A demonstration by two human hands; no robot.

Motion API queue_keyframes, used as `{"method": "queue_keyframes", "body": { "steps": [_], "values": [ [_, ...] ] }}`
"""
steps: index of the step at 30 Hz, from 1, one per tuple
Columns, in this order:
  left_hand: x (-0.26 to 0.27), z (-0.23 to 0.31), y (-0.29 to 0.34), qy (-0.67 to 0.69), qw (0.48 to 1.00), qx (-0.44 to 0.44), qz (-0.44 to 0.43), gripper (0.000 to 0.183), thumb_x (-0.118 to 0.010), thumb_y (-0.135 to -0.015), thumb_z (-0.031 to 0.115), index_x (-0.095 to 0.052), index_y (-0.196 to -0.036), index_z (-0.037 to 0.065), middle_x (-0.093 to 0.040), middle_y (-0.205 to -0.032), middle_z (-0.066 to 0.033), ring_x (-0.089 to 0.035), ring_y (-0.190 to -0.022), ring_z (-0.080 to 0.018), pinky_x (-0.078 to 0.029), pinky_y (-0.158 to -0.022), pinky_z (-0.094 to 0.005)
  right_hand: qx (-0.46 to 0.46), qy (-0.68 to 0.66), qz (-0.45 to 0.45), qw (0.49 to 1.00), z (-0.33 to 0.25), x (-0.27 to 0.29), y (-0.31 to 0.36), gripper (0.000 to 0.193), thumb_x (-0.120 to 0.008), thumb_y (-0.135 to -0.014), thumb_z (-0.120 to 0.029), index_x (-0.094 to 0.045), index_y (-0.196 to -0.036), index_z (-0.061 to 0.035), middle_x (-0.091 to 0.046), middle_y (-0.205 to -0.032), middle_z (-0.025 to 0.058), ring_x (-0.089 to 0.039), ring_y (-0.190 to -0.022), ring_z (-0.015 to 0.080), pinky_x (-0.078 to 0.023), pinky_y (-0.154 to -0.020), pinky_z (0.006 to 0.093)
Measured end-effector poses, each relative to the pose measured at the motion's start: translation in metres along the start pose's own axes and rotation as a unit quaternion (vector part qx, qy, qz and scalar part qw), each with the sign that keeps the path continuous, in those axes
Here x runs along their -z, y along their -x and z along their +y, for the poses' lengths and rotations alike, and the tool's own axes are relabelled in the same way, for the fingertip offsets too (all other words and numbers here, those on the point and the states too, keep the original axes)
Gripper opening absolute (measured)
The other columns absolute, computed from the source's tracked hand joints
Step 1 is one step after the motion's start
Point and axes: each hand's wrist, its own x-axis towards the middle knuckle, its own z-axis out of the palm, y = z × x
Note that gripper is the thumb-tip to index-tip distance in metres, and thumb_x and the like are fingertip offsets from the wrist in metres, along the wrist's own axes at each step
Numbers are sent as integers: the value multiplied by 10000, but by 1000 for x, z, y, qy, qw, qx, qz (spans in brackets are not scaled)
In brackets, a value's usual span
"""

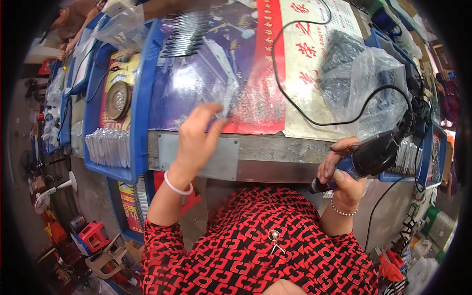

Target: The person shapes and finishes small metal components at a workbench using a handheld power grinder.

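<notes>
My left hand is over the table's near edge, thumb and forefinger pinched at the lower end of a thin silvery strip, which is blurred. Beyond it, another pale strip lies on the table covering. In my right hand is a black and blue power screwdriver, fingers wrapped round its body, its tip pointing left toward my body. A row of slim dark and silvery metal pieces lies at the far left of the table.
At left, a blue tray holds a round brown dish and many silvery strips. A clear plastic bag with dark small parts stands at right. A black cable loops across the table.
</notes>
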Motion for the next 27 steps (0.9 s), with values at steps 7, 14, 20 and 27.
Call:
{"method": "queue_keyframes", "body": {
  "steps": [7,14,20,27],
  "values": [
    [28,-77,-50,-114,990,16,78,303,-628,-790,104,-556,-1065,-3,-598,-1047,-187,-577,-972,-345,-456,-819,-384,-1,5,-16,1000,3,-2,0,418,-678,-701,-59,-446,-1032,49,-538,-656,86,-548,-538,146,-478,-509,257],
    [11,-105,-81,-228,973,-12,39,528,-602,-828,213,-415,-1276,4,-517,-1215,-205,-484,-1135,-352,-375,-962,-392,-12,6,-8,1000,1,-8,3,414,-670,-699,-42,-444,-1034,48,-540,-653,89,-548,-536,151,-473,-508,256],
    [-7,-88,-72,-283,958,-31,25,506,-623,-806,219,-446,-1236,20,-549,-1162,-162,-499,-1118,-315,-376,-926,-448,-9,10,-3,1000,3,-3,3,420,-668,-694,-27,-445,-1041,48,-540,-649,89,-549,-539,151,-471,-506,255],
    [14,-97,-97,-213,969,-79,94,315,-606,-784,94,-551,-1083,14,-599,-992,-173,-572,-905,-344,-438,-790,-410,-2,9,-10,1000,3,-3,4,410,-661,-692,-14,-453,-1039,51,-542,-655,95,-552,-545,156,-475,-512,259]
  ]
}}
